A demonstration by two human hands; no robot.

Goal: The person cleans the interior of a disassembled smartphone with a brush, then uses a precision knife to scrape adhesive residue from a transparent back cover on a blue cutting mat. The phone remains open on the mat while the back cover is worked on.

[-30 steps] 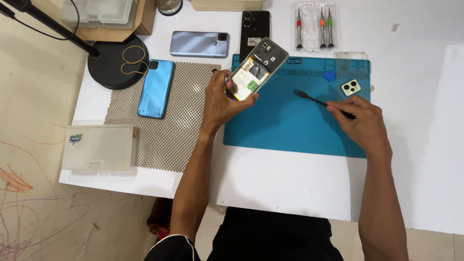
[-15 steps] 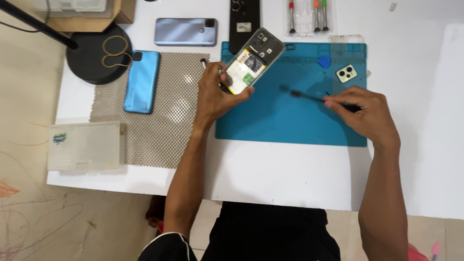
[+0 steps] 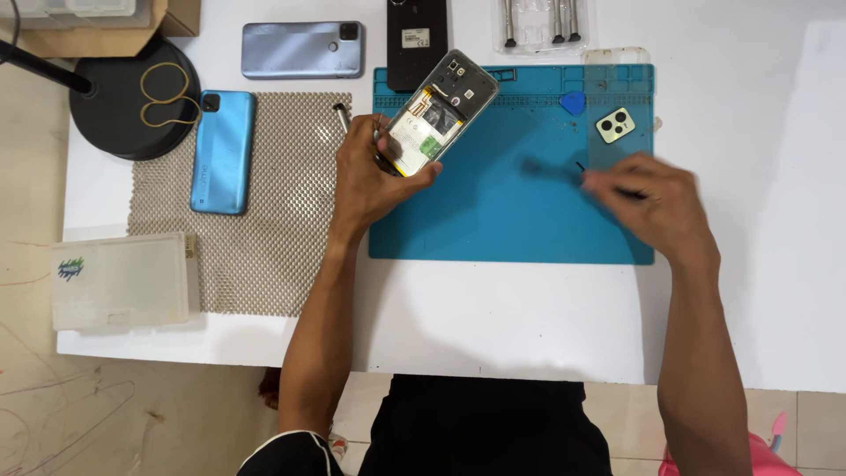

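The left hand is holding an opened smartphone with its back cover removed, the grip closing around the lower end so that the exposed battery and circuit board are facing up toward the camera. The phone is being held tilted above the left part of the blue work mat, which is keeping the internals in plain sight and within reach of the other hand

The right hand is hovering low over the right part of the mat, its grip pinching a thin dark tool whose tip is pointing left toward the phone; the hand and tool are blurring, so the exact finger position cannot be told

A small camera-lens cover and a blue triangular pick are lying on the mat's upper right, near the working hand. A blue phone is resting face down on a mesh pad, and a grey-blue phone and a black phone are lying on the white bench, well apart from the work
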